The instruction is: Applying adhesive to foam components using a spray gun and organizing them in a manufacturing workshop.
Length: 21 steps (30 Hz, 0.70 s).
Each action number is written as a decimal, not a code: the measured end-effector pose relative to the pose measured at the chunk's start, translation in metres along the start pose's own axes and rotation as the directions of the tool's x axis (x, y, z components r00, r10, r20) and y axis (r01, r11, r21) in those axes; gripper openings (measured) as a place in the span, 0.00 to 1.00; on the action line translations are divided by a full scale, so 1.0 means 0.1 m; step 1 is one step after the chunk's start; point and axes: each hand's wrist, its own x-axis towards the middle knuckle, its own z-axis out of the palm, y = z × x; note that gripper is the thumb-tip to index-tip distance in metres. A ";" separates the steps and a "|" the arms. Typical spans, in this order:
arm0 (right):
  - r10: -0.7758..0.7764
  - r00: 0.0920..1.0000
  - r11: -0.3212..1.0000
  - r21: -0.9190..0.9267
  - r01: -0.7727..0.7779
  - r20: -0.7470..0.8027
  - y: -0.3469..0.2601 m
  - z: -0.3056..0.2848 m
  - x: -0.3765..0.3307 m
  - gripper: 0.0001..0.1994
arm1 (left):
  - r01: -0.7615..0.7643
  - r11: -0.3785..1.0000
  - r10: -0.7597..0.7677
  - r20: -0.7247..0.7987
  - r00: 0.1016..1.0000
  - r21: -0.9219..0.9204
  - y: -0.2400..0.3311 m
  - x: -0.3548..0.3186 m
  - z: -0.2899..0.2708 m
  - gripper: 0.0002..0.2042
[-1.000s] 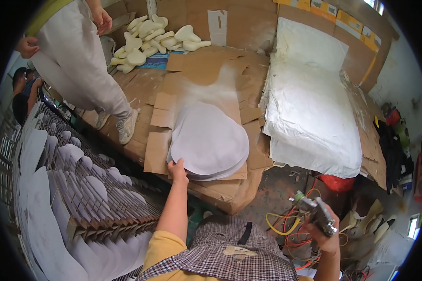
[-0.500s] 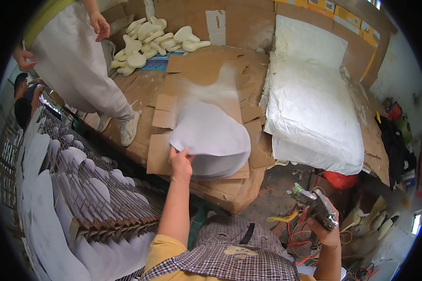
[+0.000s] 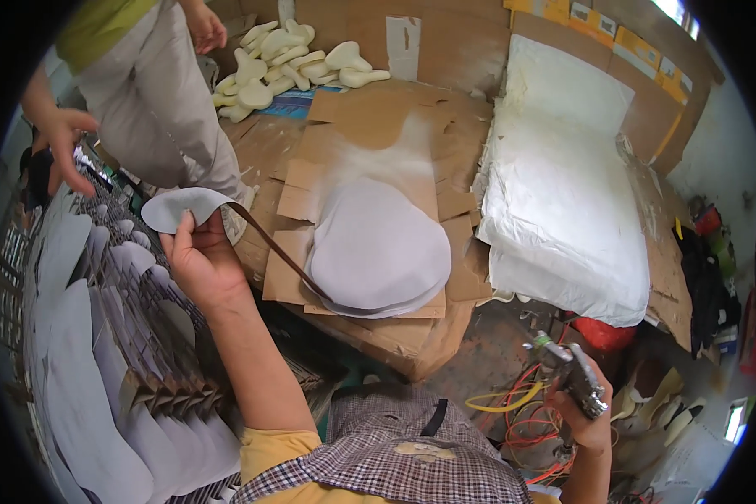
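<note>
My left hand [image 3: 208, 262] pinches a thin, light grey saddle-shaped piece [image 3: 170, 208] near its narrow end, between thumb and fingers. The piece bends away to the right, its brown edge showing, and its far end meets the front of a stack of similar grey pieces [image 3: 380, 248]. That stack lies on a flattened cardboard sheet [image 3: 290, 273] on the table. My right hand [image 3: 592, 427] grips a metal spray gun [image 3: 581, 380] low at the right, apart from the stack.
Wire racks [image 3: 164, 391] with many grey pieces [image 3: 92, 403] stand on the left. Beyond them a person [image 3: 164, 101] reaches a hand [image 3: 69, 143] over the racks. Cream saddle-shaped pads [image 3: 269, 63] are piled far back. White sheeting [image 3: 567, 189] covers a surface on the right; hoses [image 3: 504, 405] trail below.
My left hand has lifted a grey piece from the stack and swung it left toward the racks. The other person's hand now reaches out over the racks. My right hand still holds the spray gun.
</note>
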 end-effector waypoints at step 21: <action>-0.078 0.977 0.995 0.077 0.064 0.200 -0.01 0.54 0.37 0.28 | -0.039 0.994 0.039 -0.004 0.999 0.103 0.28 -0.41 -0.26 0.22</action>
